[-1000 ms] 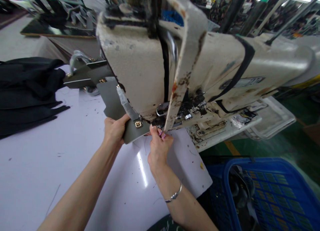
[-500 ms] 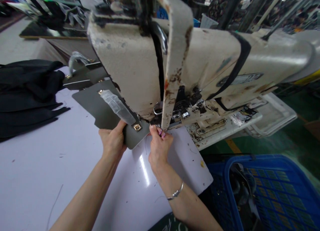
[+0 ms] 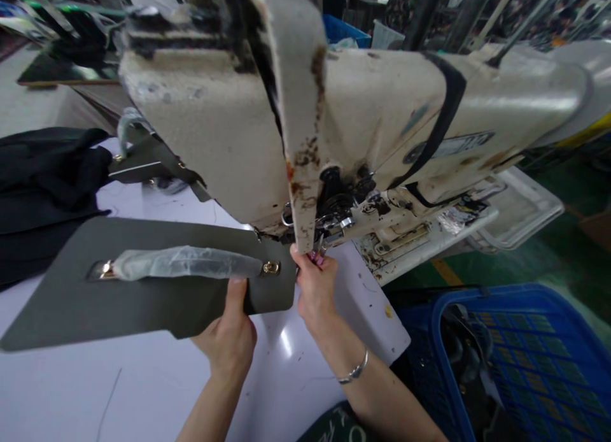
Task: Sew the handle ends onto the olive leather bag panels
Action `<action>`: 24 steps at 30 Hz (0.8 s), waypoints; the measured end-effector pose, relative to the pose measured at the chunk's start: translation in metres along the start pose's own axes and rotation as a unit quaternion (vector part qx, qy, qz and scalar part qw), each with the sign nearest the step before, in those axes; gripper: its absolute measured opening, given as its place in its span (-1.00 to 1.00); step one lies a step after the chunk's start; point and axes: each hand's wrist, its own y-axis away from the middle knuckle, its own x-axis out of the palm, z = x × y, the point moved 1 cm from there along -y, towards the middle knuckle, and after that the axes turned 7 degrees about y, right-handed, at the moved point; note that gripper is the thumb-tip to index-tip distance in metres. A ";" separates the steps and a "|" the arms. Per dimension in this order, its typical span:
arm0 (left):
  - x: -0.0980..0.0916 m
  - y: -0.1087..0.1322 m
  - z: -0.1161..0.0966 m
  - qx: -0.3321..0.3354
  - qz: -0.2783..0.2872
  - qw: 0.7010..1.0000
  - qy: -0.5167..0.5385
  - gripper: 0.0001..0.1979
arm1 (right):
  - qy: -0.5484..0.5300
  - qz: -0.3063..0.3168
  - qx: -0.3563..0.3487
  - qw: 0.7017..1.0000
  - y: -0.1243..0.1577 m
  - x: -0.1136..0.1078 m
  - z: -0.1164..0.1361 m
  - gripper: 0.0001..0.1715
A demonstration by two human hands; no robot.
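Observation:
A dark grey bag panel (image 3: 157, 308) extends left from beneath the head of a sewing machine (image 3: 210, 130). On its face sits a carrying handle (image 3: 186, 262) wrapped in clear plastic, with gold-coloured fittings at both ends. My left hand (image 3: 231, 334) grips the panel's near edge, its thumb on top beside the handle and the other fingers hidden underneath. At the panel's right end, close to the presser area, my right hand (image 3: 317, 286) is closed around a small pink-handled tool (image 3: 319, 258) with a thin metal part; its exact kind is unclear.
Black fabric (image 3: 48, 187) is piled at the left on the white tabletop (image 3: 147, 391). Another handled piece (image 3: 138, 152) lies behind the machine head. A blue basket (image 3: 525, 295) holding dark pieces stands at the lower right, with a pale tray (image 3: 529, 200) beyond it.
The panel has swung counterclockwise, its far end coming down and left, so the handle now runs nearly level. My left hand has moved nearer along with it; my right hand stays near the needle area.

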 end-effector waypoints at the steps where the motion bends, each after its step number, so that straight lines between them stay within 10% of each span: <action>1: -0.002 0.007 0.002 0.022 -0.024 0.999 -0.012 -0.51 | 0.004 0.005 0.001 1.000 -0.002 -0.003 -0.001 -0.60; 12: -0.013 0.038 0.031 0.015 -0.025 0.992 -0.124 -0.50 | 0.349 0.151 -0.219 0.899 0.006 -0.054 0.034 -0.55; 24: 0.007 0.036 0.018 -0.047 -0.043 0.997 -0.045 -0.50 | 0.122 0.090 -0.033 0.988 -0.008 -0.034 0.013 -0.64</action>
